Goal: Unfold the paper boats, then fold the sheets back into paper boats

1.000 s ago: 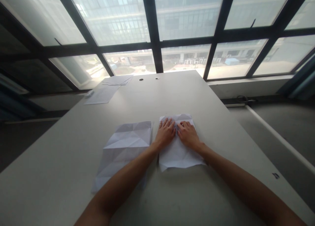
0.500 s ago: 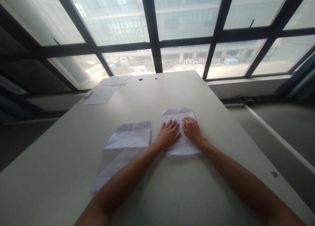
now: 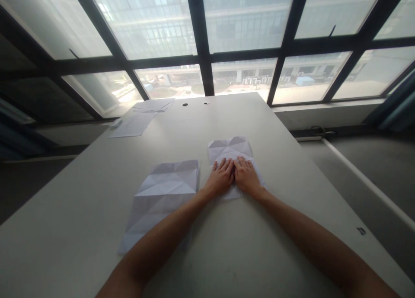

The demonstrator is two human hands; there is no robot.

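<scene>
A creased sheet of white paper [image 3: 228, 147] lies on the table under both of my hands. My left hand [image 3: 221, 177] rests flat on its left half, fingers stretched forward. Beside it, my right hand [image 3: 247, 176] lies on the right half with its fingers extended. The two hands meet near the paper's middle and hide much of it. Fold lines cross the far part of the sheet. To the left is a larger creased white paper [image 3: 165, 181], partly covered by my left forearm.
White sheets [image 3: 132, 124] lie at the table's far left. Two round holes, one of them a dark-rimmed hole [image 3: 184, 104], are near the far edge of the white table [image 3: 279, 246]. A small dark mark [image 3: 361, 231] is near the right edge. Windows stand beyond.
My right hand has moved left, up against my left hand. The paper beneath has shifted slightly forward and left. The larger paper has stayed in place.
</scene>
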